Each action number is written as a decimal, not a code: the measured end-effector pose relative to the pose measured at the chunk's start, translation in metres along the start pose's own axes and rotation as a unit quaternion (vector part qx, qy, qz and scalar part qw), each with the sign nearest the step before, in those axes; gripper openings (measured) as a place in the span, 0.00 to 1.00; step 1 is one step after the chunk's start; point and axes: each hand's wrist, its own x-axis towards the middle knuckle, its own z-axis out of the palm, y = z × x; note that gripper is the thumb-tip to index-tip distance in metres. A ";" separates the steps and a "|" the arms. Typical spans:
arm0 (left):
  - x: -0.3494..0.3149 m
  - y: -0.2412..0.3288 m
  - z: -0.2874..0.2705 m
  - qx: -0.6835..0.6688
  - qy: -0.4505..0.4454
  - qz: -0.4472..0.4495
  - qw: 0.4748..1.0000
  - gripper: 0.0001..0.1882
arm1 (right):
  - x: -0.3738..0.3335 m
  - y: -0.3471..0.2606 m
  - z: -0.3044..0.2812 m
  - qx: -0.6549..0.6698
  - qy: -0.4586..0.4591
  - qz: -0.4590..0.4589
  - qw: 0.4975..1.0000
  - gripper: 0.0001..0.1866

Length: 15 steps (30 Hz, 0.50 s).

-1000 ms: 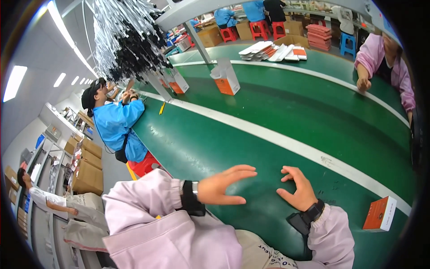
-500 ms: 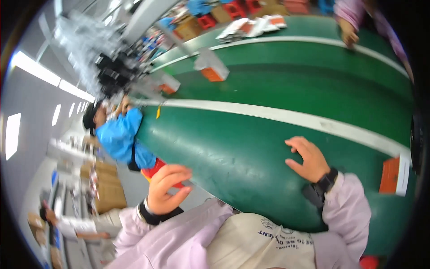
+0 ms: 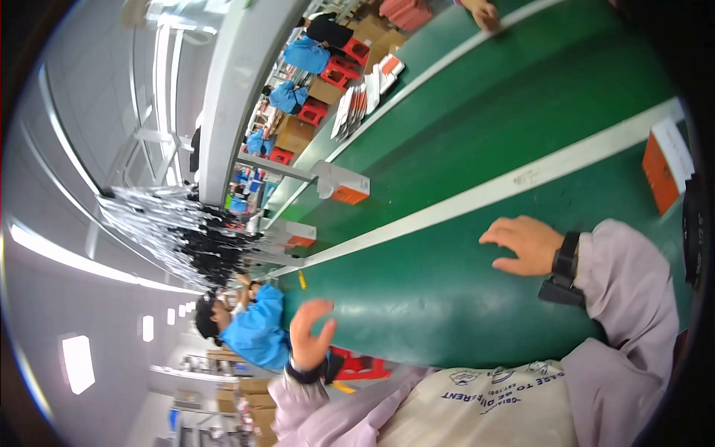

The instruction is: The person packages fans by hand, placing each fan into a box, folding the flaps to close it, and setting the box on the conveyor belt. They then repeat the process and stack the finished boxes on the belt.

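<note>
On the green worktop (image 3: 462,134) our right hand (image 3: 525,244) rests fingers spread, holding nothing; left hand (image 3: 309,335) hangs empty off its near edge, open.

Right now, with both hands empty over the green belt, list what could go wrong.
1. The left hand is lifted off the edge of the green belt, open and holding nothing; swung back carelessly, it might hit that edge.
2. The right hand hovers spread over the belt, its loose lilac sleeve and wrist strap low; either could drag on the surface.
3. The orange-and-white box sits by the right elbow and could be knocked.
</note>
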 end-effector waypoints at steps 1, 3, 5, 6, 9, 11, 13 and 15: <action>0.024 -0.013 0.010 -0.012 0.004 0.022 1.000 0.13 | 0.003 -0.005 0.000 0.027 -0.004 0.007 1.000 0.21; 0.069 -0.048 0.035 -0.072 0.046 0.039 0.996 0.19 | 0.011 -0.012 0.001 0.033 -0.019 0.010 0.999 0.22; 0.099 -0.086 0.070 -0.147 0.099 0.034 0.984 0.23 | 0.014 -0.020 0.003 0.059 -0.003 0.032 0.998 0.21; 0.112 -0.104 0.089 -0.180 0.152 -0.014 0.972 0.29 | 0.017 -0.018 0.001 0.072 0.005 0.041 0.997 0.20; 0.146 -0.166 0.139 -0.289 0.265 -0.141 0.909 0.38 | 0.022 -0.016 0.001 0.097 0.036 0.101 0.989 0.18; 0.160 -0.202 0.170 -0.360 0.306 -0.225 0.852 0.41 | 0.015 -0.019 0.002 0.109 0.049 0.146 0.982 0.17; 0.178 -0.237 0.190 -0.439 0.398 -0.318 0.740 0.40 | 0.011 -0.018 -0.001 0.125 0.084 0.193 0.969 0.15; 0.181 -0.274 0.206 -0.475 0.402 -0.318 0.715 0.40 | 0.013 -0.012 -0.002 0.125 0.103 0.210 0.964 0.14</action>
